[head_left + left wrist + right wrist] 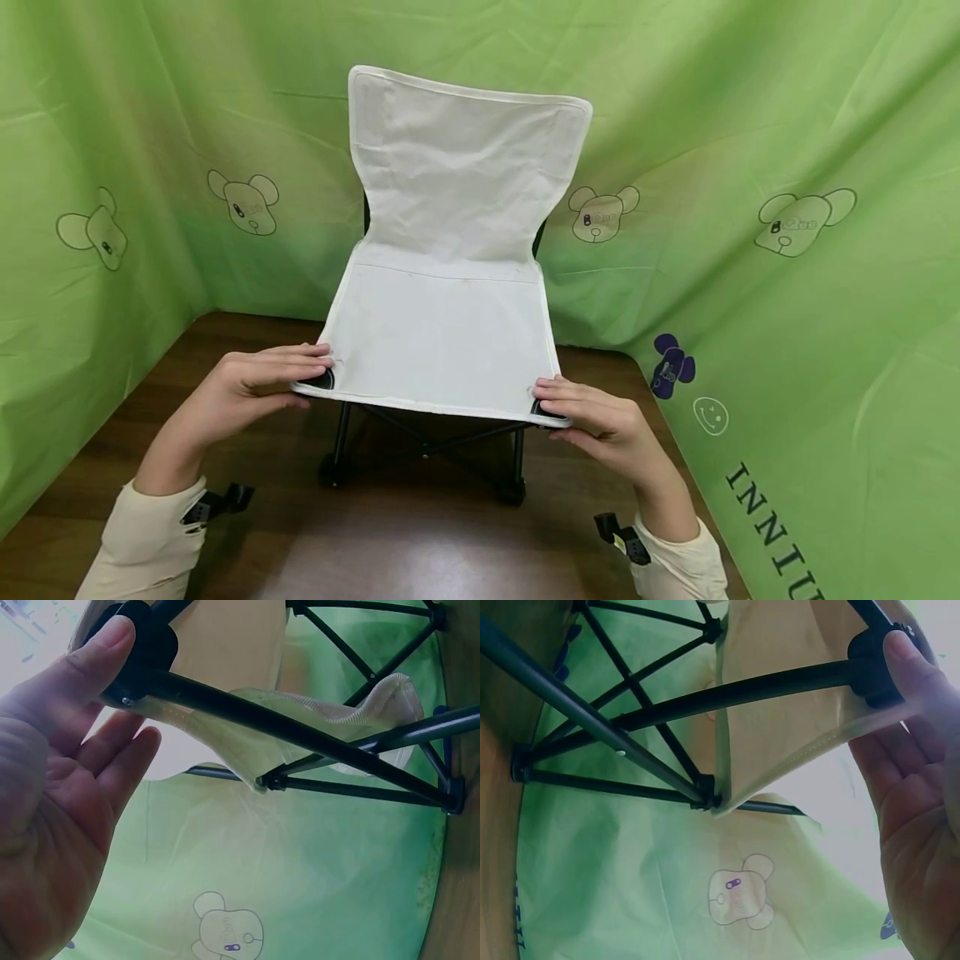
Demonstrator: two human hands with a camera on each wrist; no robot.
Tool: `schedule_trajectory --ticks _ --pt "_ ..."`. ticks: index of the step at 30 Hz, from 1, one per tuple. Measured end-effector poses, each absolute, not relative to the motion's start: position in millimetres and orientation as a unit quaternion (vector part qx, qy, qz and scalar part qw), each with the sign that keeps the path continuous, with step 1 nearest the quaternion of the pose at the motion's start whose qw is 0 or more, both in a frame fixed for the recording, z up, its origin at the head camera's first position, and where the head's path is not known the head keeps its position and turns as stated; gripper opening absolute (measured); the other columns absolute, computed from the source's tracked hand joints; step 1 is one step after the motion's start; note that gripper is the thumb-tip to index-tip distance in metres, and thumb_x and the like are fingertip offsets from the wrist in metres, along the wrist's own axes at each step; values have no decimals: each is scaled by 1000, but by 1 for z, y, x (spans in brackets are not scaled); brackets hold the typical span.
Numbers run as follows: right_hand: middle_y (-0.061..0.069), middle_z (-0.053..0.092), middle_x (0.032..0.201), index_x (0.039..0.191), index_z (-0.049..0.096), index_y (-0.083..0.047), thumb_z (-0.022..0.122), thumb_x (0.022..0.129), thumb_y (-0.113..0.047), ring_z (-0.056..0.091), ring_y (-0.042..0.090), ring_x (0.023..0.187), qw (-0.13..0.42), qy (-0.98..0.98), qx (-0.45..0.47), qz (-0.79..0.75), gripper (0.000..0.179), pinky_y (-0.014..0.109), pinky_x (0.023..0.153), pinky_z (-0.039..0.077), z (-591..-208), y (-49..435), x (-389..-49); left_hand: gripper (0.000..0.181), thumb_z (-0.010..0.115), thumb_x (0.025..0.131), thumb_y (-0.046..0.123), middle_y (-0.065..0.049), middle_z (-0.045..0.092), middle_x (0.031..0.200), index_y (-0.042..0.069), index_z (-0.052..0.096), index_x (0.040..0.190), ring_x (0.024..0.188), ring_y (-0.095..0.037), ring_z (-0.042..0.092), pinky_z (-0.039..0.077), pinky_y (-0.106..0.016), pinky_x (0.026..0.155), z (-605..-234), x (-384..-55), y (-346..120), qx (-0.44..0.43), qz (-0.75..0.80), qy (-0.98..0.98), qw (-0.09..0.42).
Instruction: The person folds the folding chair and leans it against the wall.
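Nearest, two forearms in cream fabric sleeves [142, 542], each with a small black device [622, 537] at the wrist, reach over a brown wood-grain desk [420, 550]. The left hand [255, 387] and right hand [600, 421] hold the two front corners of a small folding chair with an off-white fabric seat [450, 325], standing upright on the desk and facing the person. Each grip pinches its corner: fingers on top of the cloth, thumb underneath against a rounded black plastic joint [161, 645]. This even, two-sided hold probably steadies the seat. Below it, black tubular metal legs [518, 458] cross and spread, seemingly so the chair bears its own weight. Beyond, the creased backrest [472, 158] widens towards its top. Farthest is a green curtain [225, 83] printed with outlined mouse-like heads [253, 208].

In the head view, the seat hides the rear feet, shadow blurs the underside, and dark lettering [768, 525] is cut off lower right. Glare bleaches parts of both wrist views.
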State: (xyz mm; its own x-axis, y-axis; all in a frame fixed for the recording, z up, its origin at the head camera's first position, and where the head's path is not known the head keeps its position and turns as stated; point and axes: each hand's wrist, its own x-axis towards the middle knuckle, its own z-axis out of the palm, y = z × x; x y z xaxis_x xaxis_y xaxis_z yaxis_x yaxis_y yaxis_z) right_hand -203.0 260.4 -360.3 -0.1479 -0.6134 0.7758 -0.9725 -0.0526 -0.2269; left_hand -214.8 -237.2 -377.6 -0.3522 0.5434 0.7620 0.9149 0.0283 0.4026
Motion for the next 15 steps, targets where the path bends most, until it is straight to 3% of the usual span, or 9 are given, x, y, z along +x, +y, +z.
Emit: schedule_trajectory --ticks 9,15 --pt "32 68 120 111 69 19 78 89 -4 66 40 121 257 -648 606 382 33 38 108 50 -359 258 -203 37 79 87 11 -30 68 124 -12 72 115 130 -20 62 50 -22 104 -376 -214 -234 -534 -456 -676 222" --pt "33 68 120 110 69 20 77 89 -3 66 40 121 267 -645 605 383 32 36 106 51 -356 255 -202 36 77 89 14 -30 69 122 -12 73 114 129 -19 63 50 -21 102 -374 -212 -230 -530 -449 -678 238"
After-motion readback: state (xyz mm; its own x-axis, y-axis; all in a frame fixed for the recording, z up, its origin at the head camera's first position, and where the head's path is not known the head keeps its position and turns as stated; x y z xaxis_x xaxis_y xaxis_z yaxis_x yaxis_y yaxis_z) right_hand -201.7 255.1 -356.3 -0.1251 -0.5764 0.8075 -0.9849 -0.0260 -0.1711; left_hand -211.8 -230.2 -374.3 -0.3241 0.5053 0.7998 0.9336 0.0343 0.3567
